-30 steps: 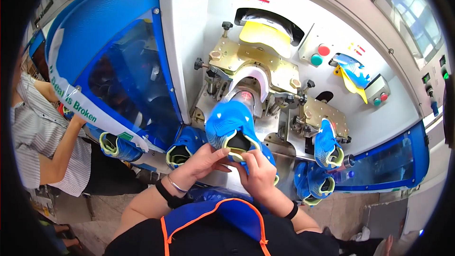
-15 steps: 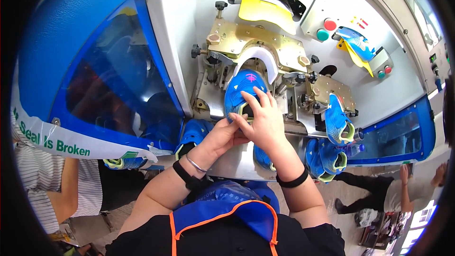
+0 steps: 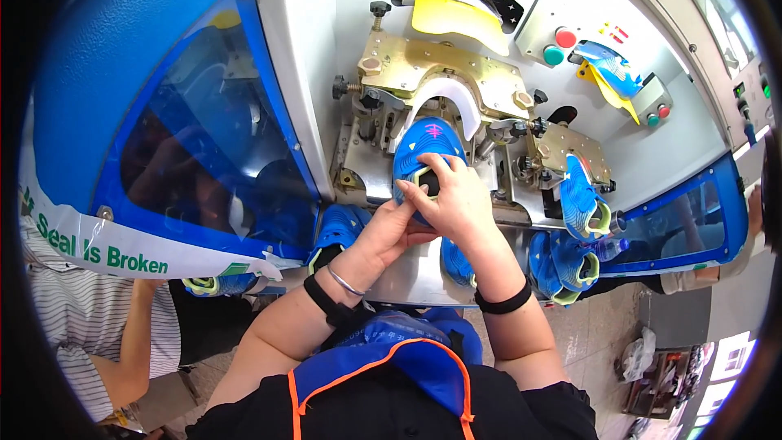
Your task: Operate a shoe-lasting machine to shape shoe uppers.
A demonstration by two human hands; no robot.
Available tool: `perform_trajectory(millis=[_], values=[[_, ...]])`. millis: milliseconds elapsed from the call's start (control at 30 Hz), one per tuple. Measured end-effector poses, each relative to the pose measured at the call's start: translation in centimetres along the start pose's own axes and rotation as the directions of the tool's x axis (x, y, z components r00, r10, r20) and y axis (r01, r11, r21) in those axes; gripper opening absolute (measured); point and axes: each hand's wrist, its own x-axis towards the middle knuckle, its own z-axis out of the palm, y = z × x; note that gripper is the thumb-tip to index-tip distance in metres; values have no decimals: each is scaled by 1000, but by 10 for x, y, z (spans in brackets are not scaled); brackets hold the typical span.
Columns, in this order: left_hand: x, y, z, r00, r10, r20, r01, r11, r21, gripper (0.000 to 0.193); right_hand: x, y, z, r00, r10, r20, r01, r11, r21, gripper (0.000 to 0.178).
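Note:
A blue shoe upper [image 3: 428,137] with wavy dark lines, a pink mark and a pale green collar lies toe-first at the machine's clamp. Its toe sits under the white curved pad [image 3: 452,95] of the brass-coloured head. My left hand [image 3: 399,231] grips the heel end from the left and below, most of its fingers hidden. My right hand [image 3: 454,200] is closed on the right side of the collar, fingers bent over the edge and thumb close to my left hand. Both wrists wear dark bands.
Other blue uppers lie on the metal ledge, left [image 3: 339,228] and right [image 3: 562,265]. Another upper [image 3: 582,200] is at the right-hand station. Red and green buttons [image 3: 559,46] are on the back wall. A blue windowed guard [image 3: 212,130] stands left, beside a person in a striped shirt [image 3: 138,326].
The fingers of my right hand, stretched over the upper before, have bent and drawn back onto the collar. My left hand stays at the heel. The person at the far right has mostly left view.

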Motion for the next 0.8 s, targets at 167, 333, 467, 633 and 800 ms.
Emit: perform_trajectory(millis=[167, 333, 467, 633, 800], values=[[-1, 0, 2, 1000, 6, -26, -6, 1000, -17, 52, 1, 1, -1, 998, 17, 60, -16, 1000, -19, 52], [1, -1, 2, 999, -25, -29, 23, 997, -70, 42, 2, 1, -2, 997, 16, 71, -16, 1000, -4, 52], [2, -1, 2, 999, -21, -43, 19, 999, -49, 44, 1, 3, -4, 997, 10, 70, -11, 1000, 8, 51], [0, -3, -2, 999, -18, -32, 17, 999, -37, 48, -2, 4, -2, 998, 1, 66, -3, 1000, 26, 53], [-4, -8, -5, 996, 23, -81, -22, 1000, 8, 51, -4, 8, 1, 992, -4, 124, -2, 999, 47, 57]])
